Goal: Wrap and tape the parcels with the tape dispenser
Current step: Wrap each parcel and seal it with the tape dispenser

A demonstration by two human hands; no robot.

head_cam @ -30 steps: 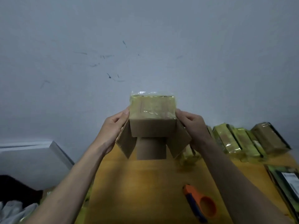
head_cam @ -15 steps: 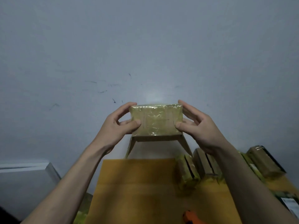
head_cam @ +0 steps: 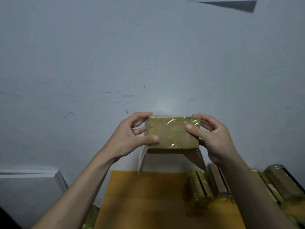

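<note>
Parcel: a small cardboard box (head_cam: 173,132), its facing side already shiny with clear tape, held up in the air in front of the grey wall (head_cam: 148,55), above the far edge of the yellow surface (head_cam: 148,195).
Flaps: two untaped flaps hang open below the box, splaying left and right; that end probably faces down so the taped face can be checked first.
Left hand (head_cam: 132,138): its grip pinches the box's left edge, thumb on the facing side, fingers curled behind.
Right hand (head_cam: 212,138): its grip pinches the right edge the same way, thumb on the tape. Gripping both edges likely steadies the box for turning.
Finished parcels (head_cam: 206,185): a row of taped boxes stands on the surface at right, out of the working space.
Tape dispenser: not in view.
Step, as I judge it: inspecting, then closing the flaps.
</note>
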